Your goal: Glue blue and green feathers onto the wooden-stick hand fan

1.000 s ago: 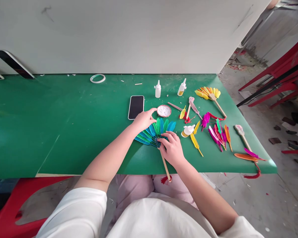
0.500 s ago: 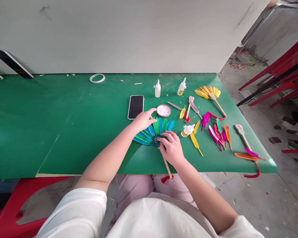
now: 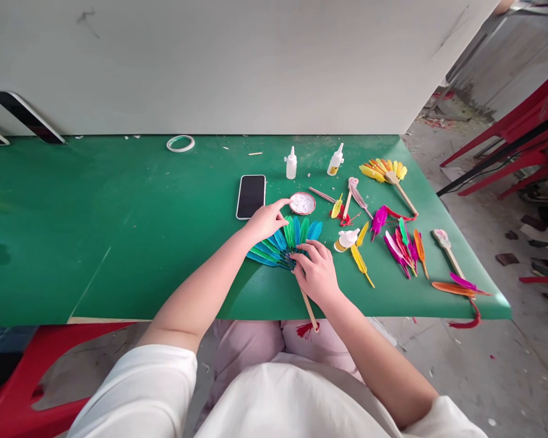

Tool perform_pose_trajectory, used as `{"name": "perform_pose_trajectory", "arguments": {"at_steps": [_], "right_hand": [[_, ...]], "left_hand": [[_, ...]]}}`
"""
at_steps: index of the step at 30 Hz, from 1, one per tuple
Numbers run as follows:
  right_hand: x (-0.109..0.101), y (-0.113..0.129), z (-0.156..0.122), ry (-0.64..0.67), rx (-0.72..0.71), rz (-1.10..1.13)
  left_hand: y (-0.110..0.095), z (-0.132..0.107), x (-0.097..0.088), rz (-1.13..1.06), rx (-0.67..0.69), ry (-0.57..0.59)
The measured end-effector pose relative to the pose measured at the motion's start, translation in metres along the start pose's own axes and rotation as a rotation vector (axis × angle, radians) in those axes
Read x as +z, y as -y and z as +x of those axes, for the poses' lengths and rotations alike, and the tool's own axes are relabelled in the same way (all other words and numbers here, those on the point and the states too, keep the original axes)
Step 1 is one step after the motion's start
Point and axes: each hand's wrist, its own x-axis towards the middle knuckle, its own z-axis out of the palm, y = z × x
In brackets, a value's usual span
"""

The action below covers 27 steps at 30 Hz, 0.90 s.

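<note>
A fan of blue and green feathers [image 3: 287,242] on a wooden stick [image 3: 309,311] with a red tassel lies on the green table [image 3: 119,243]. My left hand [image 3: 265,220] rests flat on the fan's upper left feathers, fingers stretched out toward a small round dish [image 3: 302,203]. My right hand [image 3: 317,272] presses down at the fan's base where the feathers meet the stick, fingers curled on the feathers.
A phone [image 3: 251,196], two glue bottles [image 3: 291,164] [image 3: 335,160], a third bottle lying down [image 3: 346,239], a finished yellow-orange fan [image 3: 386,173], loose pink, yellow and orange feathers [image 3: 399,246], and a tape ring [image 3: 179,143] sit on the table. Red chairs stand at right.
The fan's stick has slid slightly toward me; both hands stay on the fan in nearly the same place.
</note>
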Motion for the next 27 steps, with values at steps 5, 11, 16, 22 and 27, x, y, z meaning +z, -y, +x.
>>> {"name": "perform_pose_trajectory", "arguments": {"at_steps": [5, 11, 16, 22, 27], "right_hand": [[0.001, 0.001, 0.0, 0.011, 0.006, -0.018], [-0.003, 0.001, 0.002, -0.059, -0.018, 0.03], [-0.022, 0.009, -0.011, -0.343, -0.16, 0.261], [-0.085, -0.062, -0.019, -0.603, 0.161, 0.131], [-0.133, -0.177, 0.006, -0.111, 0.866, -0.164]], "left_hand": [[0.0, -0.001, 0.0, 0.051, -0.003, -0.003], [-0.006, -0.023, -0.006, 0.203, 0.042, -0.296], [-0.015, -0.063, 0.021, 0.296, 0.123, -0.376], [-0.032, -0.105, 0.07, 0.321, 0.403, -0.133], [-0.032, -0.111, 0.077, 0.375, 0.454, -0.065]]}}
